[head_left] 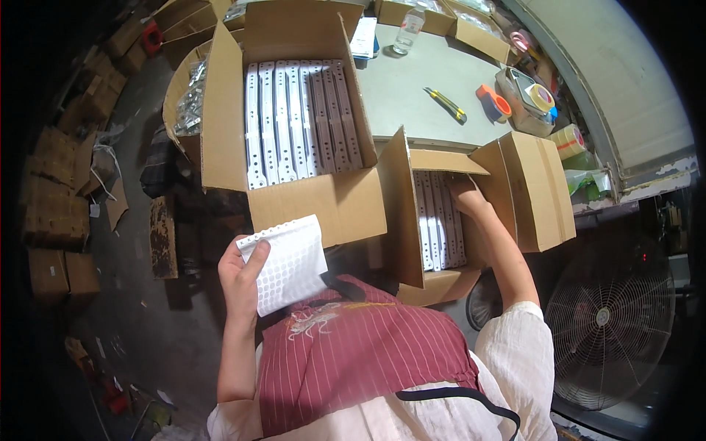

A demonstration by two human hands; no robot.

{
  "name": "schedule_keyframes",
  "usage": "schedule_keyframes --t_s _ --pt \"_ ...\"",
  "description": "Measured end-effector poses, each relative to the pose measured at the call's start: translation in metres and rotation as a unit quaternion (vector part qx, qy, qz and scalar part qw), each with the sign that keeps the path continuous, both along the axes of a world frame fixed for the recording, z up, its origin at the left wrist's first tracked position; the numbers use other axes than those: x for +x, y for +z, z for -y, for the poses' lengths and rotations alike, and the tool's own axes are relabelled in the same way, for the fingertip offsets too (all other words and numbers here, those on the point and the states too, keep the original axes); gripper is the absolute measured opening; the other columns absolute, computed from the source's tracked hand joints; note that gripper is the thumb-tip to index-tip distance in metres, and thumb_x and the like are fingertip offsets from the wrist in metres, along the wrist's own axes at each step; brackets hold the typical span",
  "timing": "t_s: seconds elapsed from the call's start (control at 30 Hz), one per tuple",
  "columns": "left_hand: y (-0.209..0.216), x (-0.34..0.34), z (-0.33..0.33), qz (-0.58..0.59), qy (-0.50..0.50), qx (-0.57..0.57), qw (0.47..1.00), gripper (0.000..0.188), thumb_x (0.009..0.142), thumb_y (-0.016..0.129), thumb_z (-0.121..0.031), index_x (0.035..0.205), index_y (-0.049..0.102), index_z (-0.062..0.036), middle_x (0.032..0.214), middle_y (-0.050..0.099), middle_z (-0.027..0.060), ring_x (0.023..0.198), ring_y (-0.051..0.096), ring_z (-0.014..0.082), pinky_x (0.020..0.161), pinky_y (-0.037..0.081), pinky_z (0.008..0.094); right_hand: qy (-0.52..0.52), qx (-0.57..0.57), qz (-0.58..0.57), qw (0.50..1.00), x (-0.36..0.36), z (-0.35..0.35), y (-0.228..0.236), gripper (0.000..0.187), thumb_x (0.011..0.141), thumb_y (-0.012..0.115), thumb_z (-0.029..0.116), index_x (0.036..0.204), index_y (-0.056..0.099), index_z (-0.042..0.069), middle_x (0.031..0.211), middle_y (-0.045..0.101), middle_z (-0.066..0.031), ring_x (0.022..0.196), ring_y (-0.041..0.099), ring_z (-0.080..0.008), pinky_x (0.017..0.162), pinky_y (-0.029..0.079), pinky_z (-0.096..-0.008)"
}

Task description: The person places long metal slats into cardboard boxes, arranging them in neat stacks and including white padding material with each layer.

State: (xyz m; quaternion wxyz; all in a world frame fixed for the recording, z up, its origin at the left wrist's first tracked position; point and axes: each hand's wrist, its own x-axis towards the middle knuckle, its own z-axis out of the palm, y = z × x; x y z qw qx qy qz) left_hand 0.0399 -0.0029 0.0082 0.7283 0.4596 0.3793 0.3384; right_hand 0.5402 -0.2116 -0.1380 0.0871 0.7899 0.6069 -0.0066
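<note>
The left hand (240, 276) has thumb and fingers clamped on a white sticker sheet (292, 270), close by the large box (320, 207). The right hand (466, 194) is inside the smaller box (406, 228), beside upright strips (434, 224); I can't tell if its fingers grip one.

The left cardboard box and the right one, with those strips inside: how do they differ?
The left box looks larger in this view than the right box. The person's right hand reaches into the right box, while no hand is in the left box. Both boxes are open and hold perforated strips packed side by side.
</note>
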Motion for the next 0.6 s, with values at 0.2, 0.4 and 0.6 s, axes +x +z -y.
schedule_keyframes --t_s 0.2,0.4,0.6 --pt "-0.003 -0.002 -0.001 -0.002 0.002 -0.011 1.0 0.015 0.094 0.068 -0.013 0.097 0.062 -0.0006 0.091 0.067 0.0035 0.078 0.061 0.0071 0.072 0.047 0.0217 -0.103 0.095 -0.158 0.977 -0.029 -0.017 0.022 0.043 0.086 0.05 0.002 0.128 0.058 -0.004 0.134 0.055 -0.0282 0.13 0.047 -0.0403 0.114 0.035 -0.0433" --pt "-0.006 0.0 -0.001 -0.003 0.003 -0.016 1.0 0.015 0.094 0.069 -0.014 0.098 0.062 -0.0012 0.092 0.066 0.0035 0.08 0.06 0.0078 0.074 0.047 0.0225 0.029 -0.03 0.151 0.988 0.004 -0.017 0.021 0.034 0.088 0.052 0.008 0.118 0.064 -0.002 0.126 0.06 -0.0211 0.128 0.049 -0.0357 0.108 0.037 -0.0474" --pt "-0.009 0.0 -0.004 -0.011 -0.015 0.003 1.0 0.014 0.094 0.068 -0.013 0.097 0.061 -0.0009 0.091 0.065 0.0026 0.082 0.059 0.0077 0.075 0.046 0.0224 -0.201 0.052 0.04 0.977 -0.046 -0.018 0.015 0.027 0.081 0.063 0.012 0.105 0.071 0.002 0.11 0.069 -0.0204 0.105 0.065 -0.0364 0.084 0.055 -0.0432"
